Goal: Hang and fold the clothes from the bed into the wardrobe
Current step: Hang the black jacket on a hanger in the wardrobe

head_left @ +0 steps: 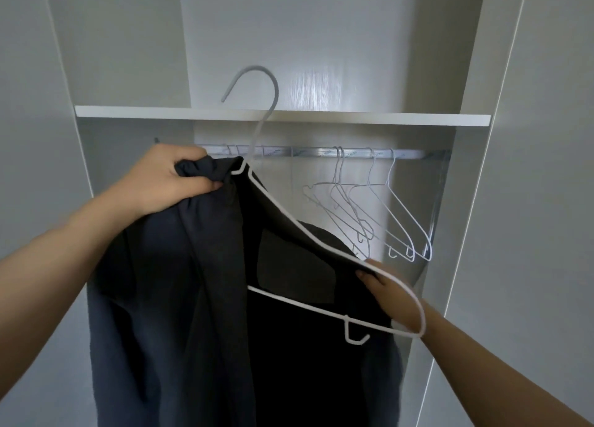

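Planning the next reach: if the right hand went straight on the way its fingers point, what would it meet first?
The dark garment: the right hand points up and left through the white hanger, fingertips on the cloth. Depth is unclear, but nothing else seems to lie between.

In front of me the wardrobe rail (321,152) carries a bunch of white wire hangers (369,214) toward three o'clock, beneath a white shelf (353,118).

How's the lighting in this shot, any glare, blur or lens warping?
Head view: soft glare on the wardrobe's back panel above the shelf; the dark garment sinks to near-black low down, its folds lost; the wardrobe's side panels lean and bow from the wide lens; the hook of the held hanger looks slightly smeared.
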### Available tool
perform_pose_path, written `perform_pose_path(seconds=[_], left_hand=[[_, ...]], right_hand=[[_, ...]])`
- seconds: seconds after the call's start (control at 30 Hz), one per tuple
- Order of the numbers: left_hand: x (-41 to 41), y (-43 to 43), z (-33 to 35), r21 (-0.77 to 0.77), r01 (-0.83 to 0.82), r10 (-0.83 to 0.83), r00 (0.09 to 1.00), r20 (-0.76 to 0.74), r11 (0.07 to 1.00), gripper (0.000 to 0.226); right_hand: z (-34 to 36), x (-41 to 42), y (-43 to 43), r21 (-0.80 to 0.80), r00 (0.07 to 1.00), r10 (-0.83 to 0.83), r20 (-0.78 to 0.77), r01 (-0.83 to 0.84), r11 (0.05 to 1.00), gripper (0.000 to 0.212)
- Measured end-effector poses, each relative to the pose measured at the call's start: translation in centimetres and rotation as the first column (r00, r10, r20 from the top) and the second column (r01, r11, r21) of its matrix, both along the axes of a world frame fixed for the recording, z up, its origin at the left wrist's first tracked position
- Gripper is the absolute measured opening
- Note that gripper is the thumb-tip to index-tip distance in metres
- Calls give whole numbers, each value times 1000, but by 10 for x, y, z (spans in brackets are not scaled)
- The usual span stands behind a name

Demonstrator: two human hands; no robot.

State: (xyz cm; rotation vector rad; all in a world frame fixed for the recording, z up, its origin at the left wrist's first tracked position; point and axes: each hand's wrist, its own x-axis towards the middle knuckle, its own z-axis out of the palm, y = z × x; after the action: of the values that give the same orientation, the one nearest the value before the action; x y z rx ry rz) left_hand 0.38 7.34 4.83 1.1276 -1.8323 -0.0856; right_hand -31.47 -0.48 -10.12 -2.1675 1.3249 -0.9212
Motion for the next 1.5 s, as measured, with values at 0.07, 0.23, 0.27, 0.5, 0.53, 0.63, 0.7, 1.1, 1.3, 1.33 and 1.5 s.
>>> perform_pose_path(seconds=[0.07, 0.23, 0.27, 0.5, 0.53, 0.63, 0.7, 1.1, 1.3, 1.33, 1.5], left_hand=[[6, 4, -6, 1, -84, 83, 987, 138, 996, 13], [3, 6, -29, -249, -375, 450, 743, 496, 893, 38], [-4, 7, -32, -290, -414, 506, 694, 512, 863, 33], [-58, 6, -53, -258, -628, 628, 485, 608, 734, 21], [-66, 4, -59, -235, -636, 612, 472, 635, 735, 18], [-88, -4, -80, -206, -608, 564, 484, 669, 767, 17], [-92, -10, -89, -172, -609, 562, 536, 630, 774, 18], [-61, -1, -79, -13, -542, 542, 840, 8, 840, 11], [-76, 1, -75, -11, -492, 493, 870, 18, 870, 6], [-79, 1, -77, -11, -497, 497, 867, 30, 868, 5], [-78, -7, -82, 8, -373, 369, 922, 119, 928, 8]], right_hand=[[11, -4, -2, 11, 1000, 1, 1, -1, 1000, 19], [36, 4, 1, 101, 980, -87, 181, 70, 992, 20], [41, 8, 2, 135, 959, -122, 256, 90, 987, 20], [78, 34, 13, 295, 813, -276, 513, 135, 946, 22], [83, 39, 18, 317, 794, -274, 542, 109, 942, 23], [96, 55, 35, 347, 755, -221, 618, -9, 938, 21], [101, 64, 45, 337, 749, -163, 642, -85, 938, 19], [56, 17, 28, -417, 980, -188, 66, 198, 887, 29], [57, 35, 32, -195, 948, -243, -207, 203, 959, 50], [57, 39, 34, -188, 956, -232, -179, 199, 962, 51], [57, 41, 32, -100, 979, -195, -59, 189, 977, 50]])
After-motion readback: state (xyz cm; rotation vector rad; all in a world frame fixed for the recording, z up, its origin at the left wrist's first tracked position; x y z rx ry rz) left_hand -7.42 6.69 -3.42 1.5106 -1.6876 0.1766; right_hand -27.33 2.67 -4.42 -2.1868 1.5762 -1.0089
